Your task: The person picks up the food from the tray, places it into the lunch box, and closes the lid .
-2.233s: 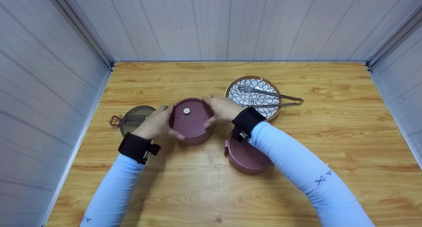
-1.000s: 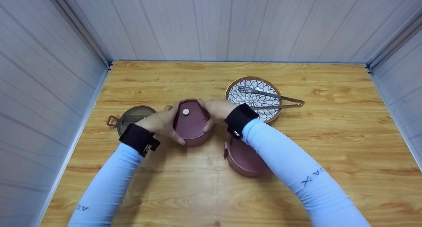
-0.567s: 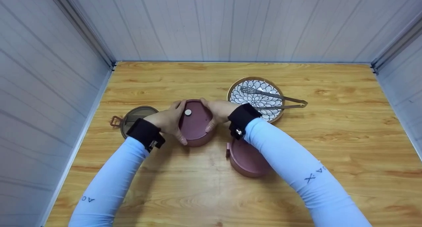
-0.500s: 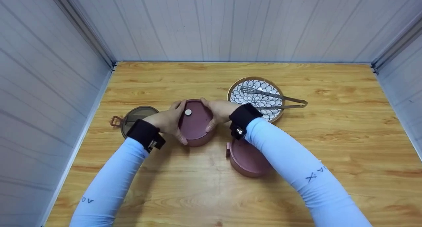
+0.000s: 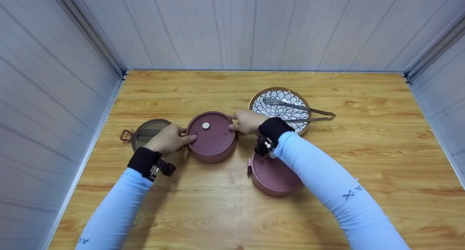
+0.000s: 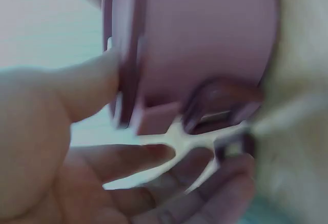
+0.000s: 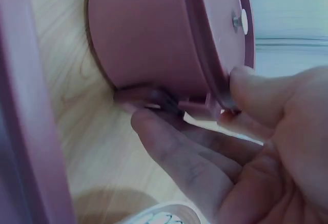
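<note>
A round mauve lunch box (image 5: 212,142) with a white button (image 5: 206,126) on its lid stands between both hands. On its left edge lies the thumb of my left hand (image 5: 169,139); in the left wrist view the other fingers curl loosely below a side clip (image 6: 220,103), with a gap to the box. My right hand (image 5: 249,121) has its thumb on the lid's right edge and its fingers under the opposite clip (image 7: 148,97), a fingertip touching or very close to it. Both clips hang down, away from the lid.
A second mauve lunch box (image 5: 274,177) stands partly beneath the right forearm. Behind it, metal tongs (image 5: 316,118) lie across a petal-patterned plate (image 5: 278,89). Left of the hands is a round piece with a dark see-through top (image 5: 145,132) and a looped clip (image 5: 126,135).
Both hands have let go of their wide hold round the box's sides and drawn outward. Their thumbs now lie at the lid's left and right edges; the box stays in place.
</note>
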A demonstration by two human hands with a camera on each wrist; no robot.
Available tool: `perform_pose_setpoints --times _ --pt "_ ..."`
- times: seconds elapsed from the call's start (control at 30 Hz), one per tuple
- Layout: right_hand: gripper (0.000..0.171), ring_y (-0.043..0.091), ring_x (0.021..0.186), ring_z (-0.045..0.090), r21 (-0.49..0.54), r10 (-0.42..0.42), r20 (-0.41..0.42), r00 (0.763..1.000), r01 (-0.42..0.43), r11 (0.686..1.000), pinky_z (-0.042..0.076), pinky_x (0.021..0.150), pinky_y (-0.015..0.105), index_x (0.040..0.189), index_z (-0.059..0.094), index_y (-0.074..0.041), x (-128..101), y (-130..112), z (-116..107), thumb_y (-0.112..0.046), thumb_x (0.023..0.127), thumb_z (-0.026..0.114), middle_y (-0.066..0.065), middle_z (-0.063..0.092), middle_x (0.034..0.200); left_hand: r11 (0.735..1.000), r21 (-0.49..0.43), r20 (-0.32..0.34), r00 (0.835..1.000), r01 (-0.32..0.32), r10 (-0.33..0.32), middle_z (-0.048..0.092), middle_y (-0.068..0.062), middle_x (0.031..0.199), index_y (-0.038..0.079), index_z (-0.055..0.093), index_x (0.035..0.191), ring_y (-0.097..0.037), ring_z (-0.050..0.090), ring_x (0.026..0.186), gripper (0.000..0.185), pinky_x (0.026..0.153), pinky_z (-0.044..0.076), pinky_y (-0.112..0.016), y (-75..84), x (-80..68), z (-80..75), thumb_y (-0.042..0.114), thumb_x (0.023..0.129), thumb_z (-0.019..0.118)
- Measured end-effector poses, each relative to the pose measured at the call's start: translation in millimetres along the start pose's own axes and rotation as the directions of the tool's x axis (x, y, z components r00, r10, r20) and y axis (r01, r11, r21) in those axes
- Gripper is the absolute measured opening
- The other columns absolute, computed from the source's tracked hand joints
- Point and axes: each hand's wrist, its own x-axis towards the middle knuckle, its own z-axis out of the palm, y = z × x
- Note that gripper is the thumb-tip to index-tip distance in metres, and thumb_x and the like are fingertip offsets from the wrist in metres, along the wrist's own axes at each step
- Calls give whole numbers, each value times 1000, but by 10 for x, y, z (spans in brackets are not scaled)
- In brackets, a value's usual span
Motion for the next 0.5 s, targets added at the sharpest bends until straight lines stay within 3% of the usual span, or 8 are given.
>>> perform_pose_setpoints --times 0.1,0.13,0.33,0.5 --pt "44 26 94 66 56 28 -13 1000 -27 998 51 83 32 143 51 -5 5 -11 17 -22 103 56 15 65 123 994 -106 0 1000 12 -12 68 -16 79 4 73 94 -28 62 71 36 63 49 -30 -28 -19 38 36 102 57" --pt "41 27 92 67 68 32 -16 999 -30 997 51 81 32 140 55 -4 8 -15 22 -21 103 55 15 67 117 992 -128 -6 1000 15 -16 67 -14 76 4 72 89 -24 61 70 37 62 49 -29 -35 -25 46 34 102 55" --pt "36 20 79 65 32 33 -23 999 -33 999 50 72 28 136 59 -5 23 -42 16 -20 103 54 15 71 104 962 -268 -27 998 49 -58 63 -11 81 -2 70 100 -20 59 74 36 71 54 -34 -70 -25 90 25 107 47" --pt "41 25 100 67 137 87 -15 996 -85 987 55 78 28 141 55 -7 15 -30 -3 -18 102 56 16 65 126 945 -323 -51 996 57 -78 59 -9 78 -4 68 108 -16 56 71 34 69 53 -31 -75 -12 125 22 106 47"
